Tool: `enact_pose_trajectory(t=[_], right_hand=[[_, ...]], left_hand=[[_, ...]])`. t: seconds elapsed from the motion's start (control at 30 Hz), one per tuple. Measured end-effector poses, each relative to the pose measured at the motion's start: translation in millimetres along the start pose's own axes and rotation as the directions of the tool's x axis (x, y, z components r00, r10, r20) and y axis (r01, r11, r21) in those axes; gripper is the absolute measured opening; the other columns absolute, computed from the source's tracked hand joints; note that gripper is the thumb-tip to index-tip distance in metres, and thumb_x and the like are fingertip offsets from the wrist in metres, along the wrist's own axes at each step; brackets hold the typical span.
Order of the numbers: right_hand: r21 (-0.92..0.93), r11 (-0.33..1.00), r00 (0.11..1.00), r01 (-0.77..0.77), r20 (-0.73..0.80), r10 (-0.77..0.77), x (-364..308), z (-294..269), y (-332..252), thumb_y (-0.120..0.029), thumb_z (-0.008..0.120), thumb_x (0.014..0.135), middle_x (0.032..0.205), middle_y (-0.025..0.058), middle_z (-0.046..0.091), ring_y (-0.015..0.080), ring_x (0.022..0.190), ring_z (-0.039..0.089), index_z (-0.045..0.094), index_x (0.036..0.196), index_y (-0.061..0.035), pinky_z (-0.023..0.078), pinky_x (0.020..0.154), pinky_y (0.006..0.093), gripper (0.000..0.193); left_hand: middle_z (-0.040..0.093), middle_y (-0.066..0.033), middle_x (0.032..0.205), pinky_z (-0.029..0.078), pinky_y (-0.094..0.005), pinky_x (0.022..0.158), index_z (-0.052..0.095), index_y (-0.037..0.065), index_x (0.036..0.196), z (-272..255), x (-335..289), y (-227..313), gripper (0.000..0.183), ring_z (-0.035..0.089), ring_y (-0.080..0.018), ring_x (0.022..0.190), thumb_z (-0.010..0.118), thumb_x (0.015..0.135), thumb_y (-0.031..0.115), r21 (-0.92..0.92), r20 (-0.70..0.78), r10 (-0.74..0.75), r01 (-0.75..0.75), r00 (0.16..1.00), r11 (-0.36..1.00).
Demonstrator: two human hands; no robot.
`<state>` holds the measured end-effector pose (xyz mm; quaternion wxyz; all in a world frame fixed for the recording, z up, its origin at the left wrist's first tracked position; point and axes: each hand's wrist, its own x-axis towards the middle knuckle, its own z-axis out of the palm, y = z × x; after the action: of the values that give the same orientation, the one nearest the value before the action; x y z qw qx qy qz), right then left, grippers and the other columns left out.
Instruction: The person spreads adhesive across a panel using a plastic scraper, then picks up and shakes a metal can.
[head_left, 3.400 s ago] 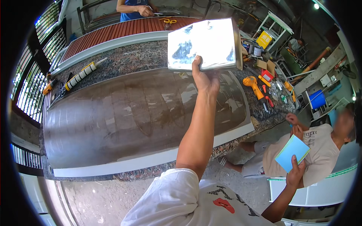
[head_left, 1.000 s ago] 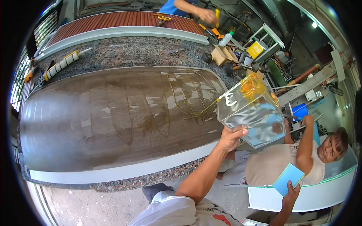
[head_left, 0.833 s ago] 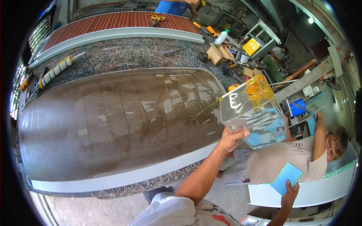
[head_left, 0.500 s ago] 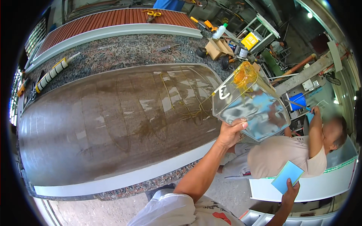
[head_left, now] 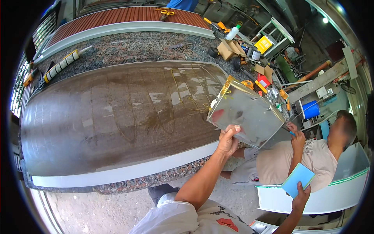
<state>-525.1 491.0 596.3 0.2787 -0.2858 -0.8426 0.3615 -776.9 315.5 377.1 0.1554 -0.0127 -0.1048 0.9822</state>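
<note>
My left hand [head_left: 229, 141] grips the lower edge of a rectangular metal tin [head_left: 247, 113], its thumb on the side wall. The tin is tilted above the right end of a wide brown panel [head_left: 128, 121], and amber, glue-like residue marks its upper left edge. Thin amber lines of the same stuff run in loops across the panel. Its opening is turned out of sight. Away from the panel, at lower right, my right hand [head_left: 301, 197] holds a flat blue rectangular sheet [head_left: 298, 180] by its lower edge.
The panel lies on a speckled stone-like table [head_left: 128, 48]. Along the far side are a caulking gun [head_left: 62, 66], yellow scissors [head_left: 166, 14] and a ribbed red-brown panel [head_left: 120, 16]. Cardboard boxes [head_left: 230, 49] stand far right. A co-worker in beige [head_left: 272, 160] is close on the right.
My left hand has turned the tin, so its amber-smeared opening no longer shows. The co-worker's raised arm has come down. My right hand stays nearly in place with the blue sheet.
</note>
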Motion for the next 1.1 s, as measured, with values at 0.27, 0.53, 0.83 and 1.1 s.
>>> enact_pose_trajectory(t=[0.27,0.53,0.83,1.1], right_hand=[[-0.016,0.999,0.998,-0.047,-0.032,0.046,-5,-20,20,-0.022,0.059,0.095,0.096,0.0137,0.061,0.0203,0.085,0.059,0.052,0.116,0.0043,0.045,0.081,0.0324,0.035],[0.132,0.991,0.998,0.026,-0.062,-0.018,-5,-45,74,-0.023,0.061,0.094,0.095,0.0127,0.061,0.0207,0.084,0.059,0.052,0.116,0.0042,0.045,0.082,0.0317,0.036],[0.208,0.978,0.999,0.024,-0.038,-0.016,-4,-74,96,-0.023,0.062,0.093,0.101,0.013,0.06,0.0222,0.089,0.06,0.05,0.119,0.0031,0.045,0.085,0.0326,0.039],[0.17,0.985,0.988,-0.023,-0.15,0.049,-5,-84,102,-0.03,0.064,0.093,0.11,0.0137,0.058,0.025,0.098,0.06,0.044,0.127,-0.0016,0.045,0.089,0.0359,0.048]], left_hand=[[0.062,-0.0077,0.088,0.043,-0.0279,0.084,0.061,0.004,0.08,3,-22,-26,0.006,0.055,-0.0168,0.083,0.067,0.079,0.001,0.277,0.079,-0.05,0.026,0.996,0.96],[0.063,-0.0055,0.084,0.044,-0.0271,0.083,0.061,-0.001,0.095,50,-21,-45,0.025,0.057,-0.0151,0.083,0.069,0.073,-0.009,0.333,0.155,-0.072,0.016,0.985,0.943],[0.061,-0.0055,0.083,0.043,-0.0287,0.084,0.058,0.005,0.072,159,43,-72,0.013,0.054,-0.0151,0.078,0.068,0.077,-0.001,0.258,0.388,0.075,-0.187,0.919,0.948],[0.059,-0.0055,0.089,0.043,-0.0305,0.084,0.042,0.011,0.131,276,94,-66,0.066,0.056,-0.0147,0.078,0.061,0.072,-0.01,0.198,0.63,0.12,-0.308,0.768,0.931]])
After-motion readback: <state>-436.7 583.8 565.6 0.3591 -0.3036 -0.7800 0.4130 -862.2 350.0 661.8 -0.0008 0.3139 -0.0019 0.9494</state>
